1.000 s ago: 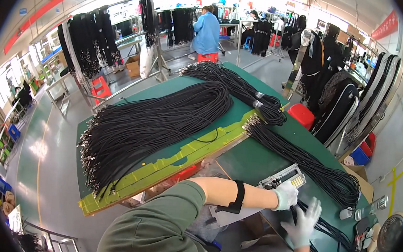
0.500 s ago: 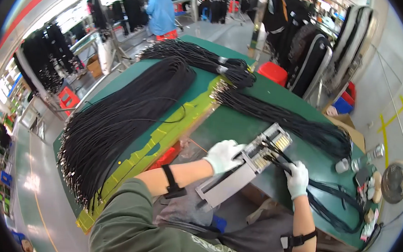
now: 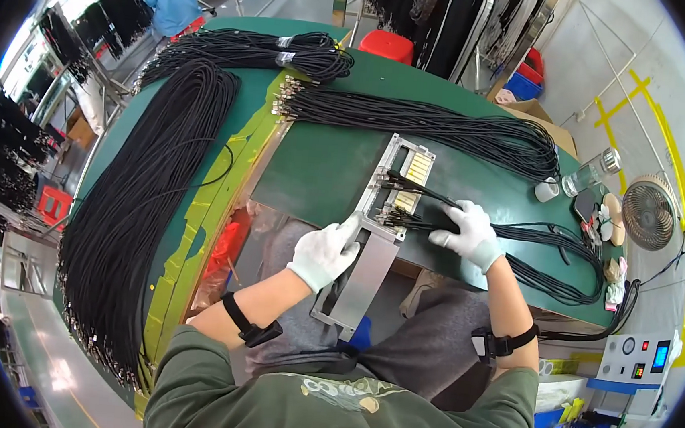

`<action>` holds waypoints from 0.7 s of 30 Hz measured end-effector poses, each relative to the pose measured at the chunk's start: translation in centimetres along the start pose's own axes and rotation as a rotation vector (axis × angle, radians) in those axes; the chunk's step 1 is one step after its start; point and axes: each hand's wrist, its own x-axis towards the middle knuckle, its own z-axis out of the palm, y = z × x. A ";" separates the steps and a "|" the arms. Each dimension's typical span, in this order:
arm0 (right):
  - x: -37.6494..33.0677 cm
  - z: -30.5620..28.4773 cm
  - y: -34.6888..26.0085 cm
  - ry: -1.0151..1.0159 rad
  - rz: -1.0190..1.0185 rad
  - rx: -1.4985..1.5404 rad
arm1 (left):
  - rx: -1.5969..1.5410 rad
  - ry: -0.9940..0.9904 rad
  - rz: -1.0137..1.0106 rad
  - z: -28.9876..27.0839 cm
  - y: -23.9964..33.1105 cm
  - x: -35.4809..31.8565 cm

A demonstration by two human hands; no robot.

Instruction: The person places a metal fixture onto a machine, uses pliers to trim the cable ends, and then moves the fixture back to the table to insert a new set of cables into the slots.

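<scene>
A long silver metal fixture (image 3: 368, 279) lies across the near table edge, its lower end overhanging my lap. Its upper part carries rows of pale yellow slots (image 3: 417, 168), and several black cables (image 3: 421, 190) with metal ends lie in or against it. In a white glove, my left hand (image 3: 325, 254) rests at the fixture's left edge, index finger stretched along it and thumb apart. My right hand (image 3: 469, 236), also gloved, is over the cables just right of the fixture with its fingers spread. Beyond it the cables trail right and loop back on the table.
Big bundles of black cables (image 3: 148, 175) cover the left and far table (image 3: 321, 176). A yellow-taped strip (image 3: 211, 228) runs beside them. At right stand a glass bottle (image 3: 591, 173), a white cup (image 3: 546, 190) and a fan (image 3: 650, 212). A red stool (image 3: 386, 46) is beyond the table.
The view has swung to the right. My right hand has come closer to the fixture and its fingers have opened from around the cables. My left hand stays at the fixture's edge, fingers now more extended.
</scene>
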 end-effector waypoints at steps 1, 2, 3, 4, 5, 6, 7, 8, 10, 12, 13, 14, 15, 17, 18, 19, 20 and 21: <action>0.1 -0.3 0.5 -0.060 0.034 0.092 | -0.005 -0.005 -0.002 -0.1 0.0 -0.1; 0.6 -0.3 1.2 -0.065 0.039 0.090 | -0.031 -0.003 0.020 -0.5 -0.2 0.0; 1.2 -0.3 2.2 0.064 0.018 -0.042 | -0.057 -0.004 0.042 -0.9 -0.3 0.2; 1.7 -0.2 3.1 0.194 -0.003 -0.175 | -0.084 -0.004 0.067 -1.2 -0.3 0.4; 2.3 -0.5 2.5 0.323 -0.031 -0.304 | -0.085 -0.006 0.063 -1.6 -0.6 1.0; 2.5 -0.9 1.8 0.320 -0.031 -0.303 | -0.097 0.003 0.058 -2.0 -0.8 1.7; 2.5 -1.3 1.1 0.204 -0.065 -0.203 | -0.110 0.012 0.054 -2.3 -1.1 2.6; 2.7 -2.2 -0.7 0.086 -0.101 -0.099 | -0.120 0.020 0.046 -2.5 -1.4 3.1; 2.9 -1.7 -2.4 -0.032 -0.132 0.005 | -0.137 0.097 0.079 -2.0 -1.6 4.3; 2.7 -0.2 -3.1 -0.271 -0.007 0.200 | -0.173 0.259 0.154 -1.1 -1.4 5.3; 2.7 0.3 -3.0 -0.390 0.053 0.300 | -0.173 0.256 0.155 -0.8 -1.2 5.5; 2.8 0.7 -2.5 -0.390 0.056 0.302 | -0.222 0.261 0.167 -0.5 -1.0 5.7; 3.0 1.0 -1.9 -0.294 0.131 0.414 | -0.271 0.264 0.178 -0.3 -0.9 5.8; 3.2 1.5 -0.9 -0.097 0.281 0.635 | -0.320 0.264 0.189 0.1 -0.9 6.0; 3.3 1.3 -1.1 -0.097 0.283 0.637 | -0.326 0.250 0.177 0.2 -1.1 6.0; 3.3 1.1 -1.4 0.029 0.175 0.481 | -0.332 0.236 0.164 0.2 -1.3 6.1; 3.3 0.8 -1.6 0.153 0.067 0.321 | -0.338 0.223 0.152 0.3 -1.4 6.2; 3.3 0.5 -2.0 0.274 -0.040 0.160 | -0.337 0.220 0.153 0.4 -1.6 6.4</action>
